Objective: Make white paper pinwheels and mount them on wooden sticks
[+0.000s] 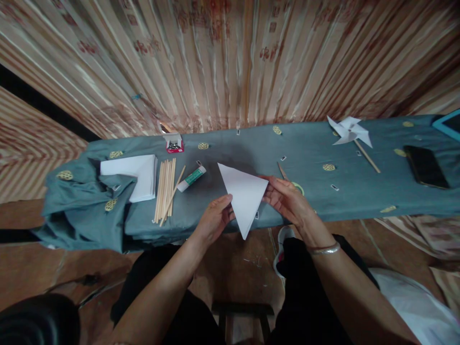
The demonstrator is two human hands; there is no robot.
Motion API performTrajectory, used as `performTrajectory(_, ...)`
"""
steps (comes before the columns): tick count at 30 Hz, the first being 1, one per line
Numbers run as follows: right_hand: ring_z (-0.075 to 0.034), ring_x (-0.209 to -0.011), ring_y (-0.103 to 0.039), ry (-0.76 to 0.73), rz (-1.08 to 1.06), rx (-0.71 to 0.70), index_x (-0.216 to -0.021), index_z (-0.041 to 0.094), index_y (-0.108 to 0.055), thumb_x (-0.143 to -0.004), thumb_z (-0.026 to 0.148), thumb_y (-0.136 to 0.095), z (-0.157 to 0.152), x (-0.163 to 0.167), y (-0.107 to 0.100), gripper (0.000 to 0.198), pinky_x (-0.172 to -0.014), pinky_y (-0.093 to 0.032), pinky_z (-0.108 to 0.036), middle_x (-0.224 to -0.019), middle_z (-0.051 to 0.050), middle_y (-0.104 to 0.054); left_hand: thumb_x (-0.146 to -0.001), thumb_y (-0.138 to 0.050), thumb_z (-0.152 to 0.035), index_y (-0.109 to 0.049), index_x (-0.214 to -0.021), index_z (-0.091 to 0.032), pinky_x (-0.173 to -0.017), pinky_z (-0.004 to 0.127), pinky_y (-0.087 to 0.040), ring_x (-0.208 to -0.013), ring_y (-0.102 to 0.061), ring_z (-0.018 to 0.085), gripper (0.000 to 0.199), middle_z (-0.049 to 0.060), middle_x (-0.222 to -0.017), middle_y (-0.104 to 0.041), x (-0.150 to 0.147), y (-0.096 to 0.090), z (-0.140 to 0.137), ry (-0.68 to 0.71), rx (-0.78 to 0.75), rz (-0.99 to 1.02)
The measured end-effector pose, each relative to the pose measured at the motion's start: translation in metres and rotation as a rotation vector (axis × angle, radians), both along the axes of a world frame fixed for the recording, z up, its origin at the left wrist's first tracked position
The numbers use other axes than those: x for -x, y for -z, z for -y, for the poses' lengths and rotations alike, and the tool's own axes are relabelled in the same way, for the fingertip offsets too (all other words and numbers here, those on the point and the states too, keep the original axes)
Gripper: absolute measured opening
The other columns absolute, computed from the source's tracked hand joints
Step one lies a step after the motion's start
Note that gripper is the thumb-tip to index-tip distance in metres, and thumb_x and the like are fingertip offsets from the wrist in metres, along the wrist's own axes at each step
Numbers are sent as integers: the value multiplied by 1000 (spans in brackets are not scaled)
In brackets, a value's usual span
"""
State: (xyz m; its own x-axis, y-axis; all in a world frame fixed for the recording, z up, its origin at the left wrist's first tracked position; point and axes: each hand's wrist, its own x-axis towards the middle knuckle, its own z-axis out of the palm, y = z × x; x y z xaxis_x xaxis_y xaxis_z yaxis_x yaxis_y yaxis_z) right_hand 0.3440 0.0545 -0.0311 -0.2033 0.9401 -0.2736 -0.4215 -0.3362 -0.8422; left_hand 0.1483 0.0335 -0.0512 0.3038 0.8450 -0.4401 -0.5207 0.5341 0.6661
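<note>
A white sheet of paper (244, 194), folded into a triangle, is held up over the front edge of the cloth-covered table, one point hanging downward. My left hand (215, 215) pinches its left edge, thumb on top. At the right corner, my right hand (285, 196) grips the paper between thumb and fingers. Partly hidden behind my right hand lie scissors (282, 171) with a light green handle. To the left of the paper rests a green and white glue stick (192, 178).
Wooden sticks (166, 189), a stack of white paper (145, 175) and a small red box of metal pins (175, 143) lie on the left. On the right are a white paper pinwheel (350, 131) on a stick, a black phone (426, 166) and a blue-edged device (448, 124). A curtain hangs behind.
</note>
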Motion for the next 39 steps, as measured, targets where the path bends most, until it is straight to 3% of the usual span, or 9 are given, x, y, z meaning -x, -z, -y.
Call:
performTrajectory(8, -12, -69, -68, 8, 7, 13, -86, 21, -73, -70, 40, -81, 4, 4, 3, 26, -64, -55, -23, -81, -2, -75, -87, -61, -20, -67, -87, -12, -68, 26, -57, -67, -70, 15, 10, 8, -86, -75, -1, -3, -1, -41, 109, 59)
performTrajectory(16, -12, -69, -67, -6, 30, 33, -83, 22, -73, -67, 42, -82, 4, 6, 2, 27, -65, -54, -24, -80, -1, -74, -88, -60, -24, -66, -94, -11, -84, 35, -57, -82, -73, 20, 16, 10, -91, -76, 1, 0, -1, -12, 104, 75)
performTrajectory(21, -12, -67, -67, -8, 8, 39, -80, 22, -73, -65, 41, -83, 4, 8, 0, 27, -65, -54, -25, -77, -1, -74, -87, -61, -26, -67, -93, -11, -85, 35, -57, -83, -73, 21, 17, 11, -91, -76, 1, 0, -2, 11, 89, 81)
performTrajectory(26, -20, -78, -70, 39, 117, 15, -87, 20, -71, -60, 38, -81, 5, 14, -1, 33, -72, -56, -33, -85, -4, -76, -78, -71, -37, -68, -87, -12, -79, 32, -57, -83, -71, 21, 26, 11, -89, -75, -2, 4, 2, 78, -38, -44)
performTrajectory(28, -21, -80, -70, 65, 201, -14, -95, 21, -70, -59, 34, -80, 4, 15, 1, 40, -72, -55, -33, -87, -4, -76, -80, -68, -43, -69, -95, -12, -81, 34, -56, -89, -70, 23, 34, 12, -97, -74, -2, 8, 4, 107, -159, -192)
performTrajectory(30, -21, -78, -70, 109, 303, -71, -105, 22, -68, -60, 32, -78, 4, 13, 3, 48, -69, -55, -33, -86, -3, -76, -84, -64, -41, -61, -121, -15, -88, 38, -54, -105, -66, 26, 46, 14, -122, -67, 0, 10, 5, 53, -378, -427)
performTrajectory(32, -21, -75, -69, 203, 431, -160, -115, 23, -63, -63, 32, -75, 4, 9, 4, 54, -65, -54, -33, -84, -3, -75, -85, -64, -34, -38, -144, -20, -101, 45, -46, -127, -52, 29, 66, 17, -148, -45, 3, 9, 5, -52, -693, -734)
performTrajectory(35, -21, -75, -67, 335, 732, -309, -126, 24, -58, -72, 29, -67, 7, 4, 2, 55, -68, -53, -35, -92, -4, -74, -87, -61, -21, -11, -153, -22, -115, 54, -28, -147, -20, 32, 83, 19, -161, -16, 4, 3, 7, -124, -1186, -1166)
performTrajectory(39, -26, -86, -68, 312, 1137, -488, -125, 23, -61, -80, 29, -59, 12, 12, -3, 46, -84, -51, -42, -113, -9, -71, -90, -47, -5, -20, -152, -27, -116, 53, -24, -150, -12, 30, 72, 15, -161, -21, -5, -4, 16, -70, -1570, -1420)
